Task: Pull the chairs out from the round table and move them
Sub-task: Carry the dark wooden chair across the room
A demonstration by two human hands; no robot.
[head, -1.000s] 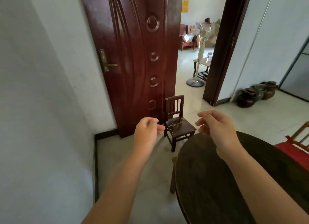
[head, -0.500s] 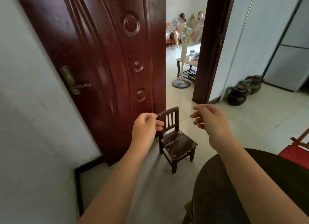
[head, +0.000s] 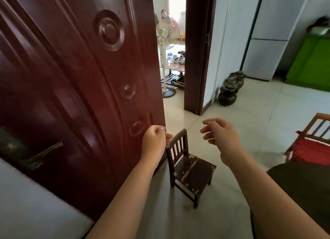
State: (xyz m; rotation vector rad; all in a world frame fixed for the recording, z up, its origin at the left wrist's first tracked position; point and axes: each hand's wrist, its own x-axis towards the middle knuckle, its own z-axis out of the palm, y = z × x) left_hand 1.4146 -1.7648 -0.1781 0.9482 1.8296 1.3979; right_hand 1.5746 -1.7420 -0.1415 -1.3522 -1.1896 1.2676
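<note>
Dark, worn wood: the small chair [head: 192, 169] stood on the tiled floor beside the door [head: 80, 78], clear of the round table [head: 303, 185]. By judgement this chair was already moved out, and a cushioned chair [head: 310, 149] near the table was not. The next move called for turning right to grip its back. Both arms reached forward, hands apart and empty. The left hand [head: 155, 142] was fisted above the chair back, and the right hand [head: 221, 137] had loosely bent fingers.

Dk brown chair [head: 192, 169], red door [head: 80, 78], green cabinet [head: 310, 62]
</note>
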